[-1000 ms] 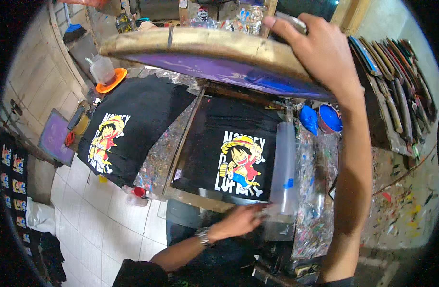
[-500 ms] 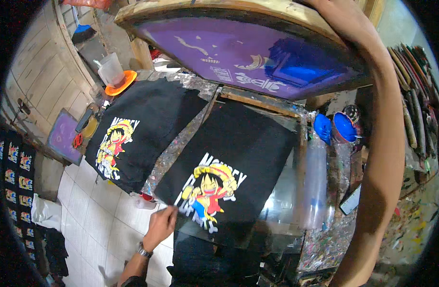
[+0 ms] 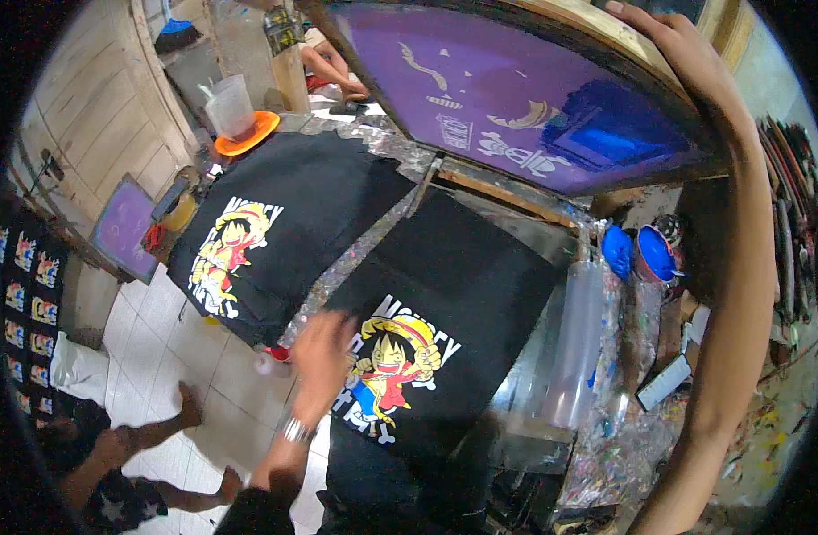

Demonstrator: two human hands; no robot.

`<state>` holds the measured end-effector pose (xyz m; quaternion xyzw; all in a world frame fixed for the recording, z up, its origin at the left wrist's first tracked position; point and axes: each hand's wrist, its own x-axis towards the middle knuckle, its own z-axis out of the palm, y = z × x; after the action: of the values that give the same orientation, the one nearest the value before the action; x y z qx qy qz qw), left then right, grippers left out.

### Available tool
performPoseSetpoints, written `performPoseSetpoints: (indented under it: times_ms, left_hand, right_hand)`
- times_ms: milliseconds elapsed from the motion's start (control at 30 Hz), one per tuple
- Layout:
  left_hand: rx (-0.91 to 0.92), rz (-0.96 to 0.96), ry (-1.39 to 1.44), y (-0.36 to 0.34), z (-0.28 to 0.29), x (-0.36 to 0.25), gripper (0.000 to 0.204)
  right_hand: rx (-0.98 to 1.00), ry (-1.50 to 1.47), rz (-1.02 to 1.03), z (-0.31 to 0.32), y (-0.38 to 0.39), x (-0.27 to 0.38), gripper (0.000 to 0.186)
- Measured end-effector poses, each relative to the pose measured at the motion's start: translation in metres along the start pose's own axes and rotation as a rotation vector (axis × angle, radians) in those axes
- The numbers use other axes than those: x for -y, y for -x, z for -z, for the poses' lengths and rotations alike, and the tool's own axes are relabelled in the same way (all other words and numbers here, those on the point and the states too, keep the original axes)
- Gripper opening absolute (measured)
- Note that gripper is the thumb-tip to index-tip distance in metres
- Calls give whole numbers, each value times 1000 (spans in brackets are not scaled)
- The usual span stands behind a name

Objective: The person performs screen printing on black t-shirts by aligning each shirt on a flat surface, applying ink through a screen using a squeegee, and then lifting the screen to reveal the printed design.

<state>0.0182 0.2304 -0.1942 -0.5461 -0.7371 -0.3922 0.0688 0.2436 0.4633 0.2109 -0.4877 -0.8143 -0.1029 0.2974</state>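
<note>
My right hand (image 3: pixel 685 55) grips the upper wooden edge of a raised screen-printing frame (image 3: pixel 409 67). Its purple mesh has pale stencil shapes and wet blue ink on the right side. Below the frame, a black fabric piece (image 3: pixel 489 259) lies on the worktop, printed with a cartoon figure in a straw hat, red top and blue shorts. My left hand (image 3: pixel 324 357) is over this fabric's left edge, beside the print; motion blurs its fingers. To the left lies another black fabric piece (image 3: pixel 329 196), with a similar figure whose shorts lack the blue.
Right of the fabric are a tub of blue ink (image 3: pixel 656 254) and a clear plastic cylinder (image 3: pixel 574 348). An orange plate (image 3: pixel 264 129) holds a translucent jug (image 3: pixel 231 109). Another person's legs (image 3: pixel 159 437) are on the tiled floor at left; someone sits behind the frame.
My left hand has moved up and slightly right, over the fabric's edge. My right hand still holds the frame up. A person's legs have come into view at lower left.
</note>
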Motion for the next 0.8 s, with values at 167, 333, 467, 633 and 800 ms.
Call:
performPoseSetpoints:
  times_ms: [167, 333, 467, 633, 800]
  left_hand:
    - [232, -638, 31, -135, -137, -2, 28]
    - [423, -675, -119, -163, -184, -12, 32]
    - [423, -713, -161, -175, -184, -27, 33]
    - [290, -748, -60, -223, -252, -103, 44]
    - [96, -363, 49, -216, -164, -56, 30]
  right_hand:
    - [40, -160, -59, 11, -5, -5, 63]
    - [139, 167, 116, -3, -21, -30, 42]
    - [59, 170, 184, -3, -18, -28, 37]
    - [13, 193, 131, 15, -27, -31, 47]
    - [108, -129, -23, -8, -10, 1, 59]
